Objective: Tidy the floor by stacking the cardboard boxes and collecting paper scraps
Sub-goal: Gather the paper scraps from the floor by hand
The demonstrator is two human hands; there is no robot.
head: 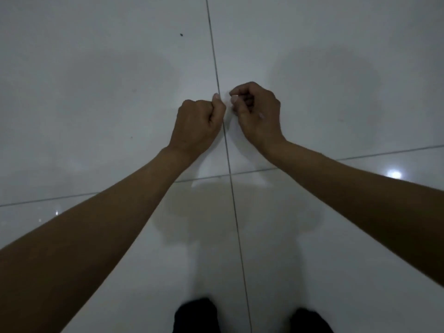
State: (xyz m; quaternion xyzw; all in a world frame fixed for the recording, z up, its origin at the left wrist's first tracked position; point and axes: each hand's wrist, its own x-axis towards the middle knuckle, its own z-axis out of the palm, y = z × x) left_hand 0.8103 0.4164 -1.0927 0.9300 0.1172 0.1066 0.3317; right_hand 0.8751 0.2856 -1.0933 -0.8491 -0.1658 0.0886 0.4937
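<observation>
1. Floor [96, 92]: glossy white tiles, dark grout lines crossing under the arms.
2. Left hand [197, 123]: fingers curled tight, thumb tip pinching a paper scrap.
3. Right hand [255, 111]: fingers curled, fingertips pinching the same scrap.
4. Paper scrap [227, 100]: small, white, blurry, between both hands above the floor.

Paper scrap [227, 100] between the fingertips — pale, blurred (barely distinguishable from floor).

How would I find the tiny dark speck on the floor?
Start at the long dark grout line running up the pale tiled floor. Look left of it, well above the left hand. The dark speck sits alone there, darker than the fainter marks nearby.
</observation>
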